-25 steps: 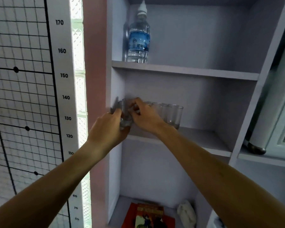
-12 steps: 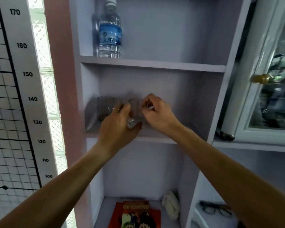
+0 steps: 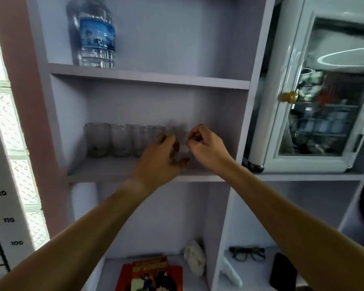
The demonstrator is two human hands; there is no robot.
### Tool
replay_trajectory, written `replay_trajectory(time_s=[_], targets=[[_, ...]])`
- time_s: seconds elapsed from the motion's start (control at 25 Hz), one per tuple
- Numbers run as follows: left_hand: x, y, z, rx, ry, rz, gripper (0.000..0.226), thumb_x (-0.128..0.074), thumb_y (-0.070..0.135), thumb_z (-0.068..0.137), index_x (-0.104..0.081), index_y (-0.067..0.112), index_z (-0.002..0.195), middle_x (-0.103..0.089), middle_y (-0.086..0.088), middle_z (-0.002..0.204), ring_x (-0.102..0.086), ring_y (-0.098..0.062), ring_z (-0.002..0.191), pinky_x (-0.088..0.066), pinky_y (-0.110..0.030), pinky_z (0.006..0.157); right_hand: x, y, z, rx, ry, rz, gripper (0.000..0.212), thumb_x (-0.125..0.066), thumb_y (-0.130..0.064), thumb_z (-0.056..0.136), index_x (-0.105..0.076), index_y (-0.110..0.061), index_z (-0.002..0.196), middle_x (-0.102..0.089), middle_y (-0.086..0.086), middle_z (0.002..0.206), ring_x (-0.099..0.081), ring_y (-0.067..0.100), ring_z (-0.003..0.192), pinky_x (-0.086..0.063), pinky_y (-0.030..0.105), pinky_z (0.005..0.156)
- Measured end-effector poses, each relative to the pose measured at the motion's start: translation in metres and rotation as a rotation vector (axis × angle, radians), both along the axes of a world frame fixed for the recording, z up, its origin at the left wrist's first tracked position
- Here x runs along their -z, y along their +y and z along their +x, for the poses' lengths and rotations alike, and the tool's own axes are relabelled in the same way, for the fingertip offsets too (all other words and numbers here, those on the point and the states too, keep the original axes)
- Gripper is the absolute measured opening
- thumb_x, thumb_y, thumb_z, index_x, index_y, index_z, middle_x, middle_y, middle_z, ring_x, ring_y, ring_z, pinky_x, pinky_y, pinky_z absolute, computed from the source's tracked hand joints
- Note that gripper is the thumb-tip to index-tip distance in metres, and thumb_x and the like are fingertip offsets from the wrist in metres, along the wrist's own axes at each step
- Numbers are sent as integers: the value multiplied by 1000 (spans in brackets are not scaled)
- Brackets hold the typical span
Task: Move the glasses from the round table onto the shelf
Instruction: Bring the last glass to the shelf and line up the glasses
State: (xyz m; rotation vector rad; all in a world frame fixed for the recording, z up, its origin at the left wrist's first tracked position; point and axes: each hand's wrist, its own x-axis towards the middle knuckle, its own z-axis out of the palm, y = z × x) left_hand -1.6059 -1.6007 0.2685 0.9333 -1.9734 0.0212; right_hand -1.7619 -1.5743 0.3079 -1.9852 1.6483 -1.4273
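A row of clear drinking glasses (image 3: 120, 140) stands at the back of the middle shelf (image 3: 105, 170), starting near its left wall. At the right end of the row a further glass (image 3: 184, 149) shows blurred between my two hands. My left hand (image 3: 160, 158) wraps around it from the left, thumb low and fingers behind. My right hand (image 3: 207, 147) has its fingers curled at the rim on the right side. The glass's base sits at or just above the shelf board; the blur hides which. The round table is out of view.
A water bottle (image 3: 97, 32) stands on the shelf above. A white cabinet with a glass door (image 3: 324, 91) sits to the right. Below lie a red book (image 3: 151, 274), a white cloth (image 3: 194, 257), eyeglasses (image 3: 247, 253) and a dark phone (image 3: 283, 271).
Both hands have moved to the right along the middle shelf with a glass between them. The row of glasses now shows to the left of my hands.
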Motion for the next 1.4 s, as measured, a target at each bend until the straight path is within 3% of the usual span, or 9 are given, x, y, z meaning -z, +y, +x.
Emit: replay_trajectory(time_s=[0.24, 0.36, 0.56, 0.84, 1.2, 1.4], targets=[[-2, -12, -10, -33, -10, 47, 35, -78, 39, 78, -49, 21, 89, -53, 0, 94, -54, -16, 68, -36, -18, 53, 8, -6, -6, -3, -63, -8, 18, -59, -21, 93, -58, -29, 110, -61, -8, 103, -60, 6, 86, -44, 8, 54], [-3, -15, -13, -35, -3, 45, 34, -78, 37, 78, -56, 16, 94, -56, -2, 100, -58, -19, 75, -46, -24, 58, 10, -8, -9, -21, -121, -10, 27, -60, -12, 93, -57, -29, 114, -58, -8, 105, -56, 2, 87, -40, -1, 51], [0, -16, -14, -32, 4, 45, 39, -77, 34, 80, -61, 10, 107, -60, -8, 110, -64, -25, 86, -57, -41, 73, 13, -13, -11, -23, -146, -15, 32, -61, -5, 91, -58, -31, 111, -56, -12, 103, -55, 0, 86, -40, -1, 52], [4, -20, -15, -54, 26, 46, 43, -72, 36, 80, -63, 12, 115, -65, -8, 116, -67, -28, 93, -58, -43, 75, 17, -18, -10, 2, -148, -38, 39, -62, -2, 90, -57, -26, 121, -58, -7, 110, -59, 6, 91, -44, 2, 53], [6, -22, -14, -21, 20, 32, 45, -73, 37, 82, -65, 13, 118, -67, -7, 117, -69, -24, 94, -59, -36, 75, 19, -21, -8, 11, -160, -38, 37, -62, -6, 90, -57, -29, 119, -59, -7, 108, -58, 2, 89, -44, 2, 53], [-4, -19, 15, -77, -12, -26, 36, -70, 42, 76, -69, 21, 105, -70, -2, 103, -70, -26, 88, -57, -38, 72, 16, -17, -8, 25, -110, -5, 38, -65, -17, 88, -55, -33, 122, -58, -6, 113, -60, 5, 94, -42, 5, 58]])
